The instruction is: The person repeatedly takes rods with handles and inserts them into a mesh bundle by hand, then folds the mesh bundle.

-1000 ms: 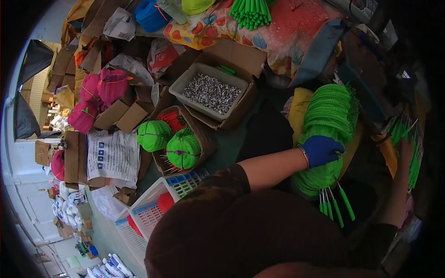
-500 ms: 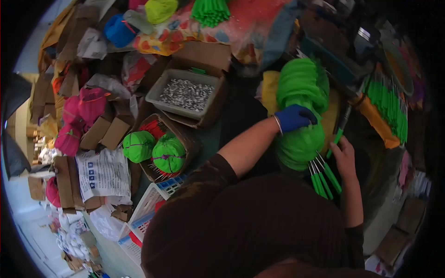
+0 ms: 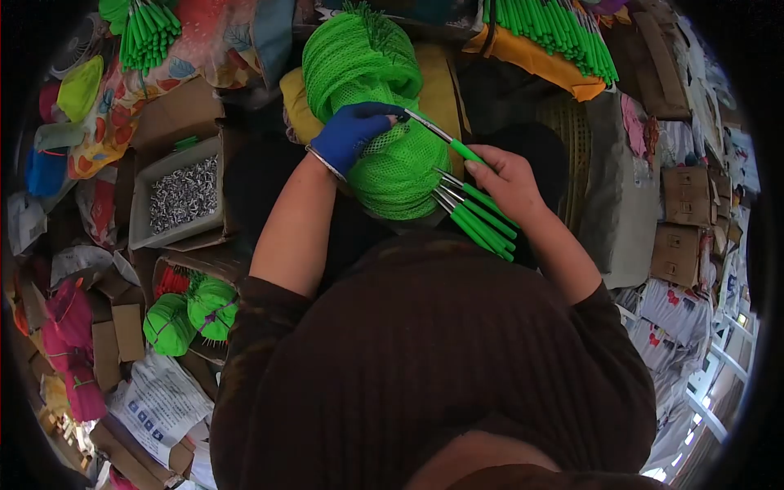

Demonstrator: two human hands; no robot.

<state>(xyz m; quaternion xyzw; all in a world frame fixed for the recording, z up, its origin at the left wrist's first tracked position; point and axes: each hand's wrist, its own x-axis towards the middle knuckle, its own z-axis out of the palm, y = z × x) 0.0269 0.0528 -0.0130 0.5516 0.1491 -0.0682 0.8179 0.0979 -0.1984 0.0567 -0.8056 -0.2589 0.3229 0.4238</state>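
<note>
A bundle of bright green netting (image 3: 392,184) lies in front of me, gathered into rounded rolls. My left hand (image 3: 347,139), in a blue glove with a bare fingertip showing, is closed on the netting near its narrow middle. Bare, my right hand (image 3: 510,184) grips a metal rod with a green handle (image 3: 465,151). The rod's far end points up and left and reaches the left fingertips; whether it touches them I cannot tell. Several more green-handled rods (image 3: 482,229) stick out of the netting's lower right side, below my right hand.
Beneath the netting is a yellow cushion-like pad (image 3: 441,77). On the left, a grey tub (image 3: 140,212) of small metal pieces sits in a cardboard box, above two tied green net bundles (image 3: 170,325). More green-handled rods (image 3: 555,33) lie on orange cloth at the top right.
My view has swung to the right, so the netting now appears further left and higher. The rod in my right hand has tilted, its tip now near my left fingers.
</note>
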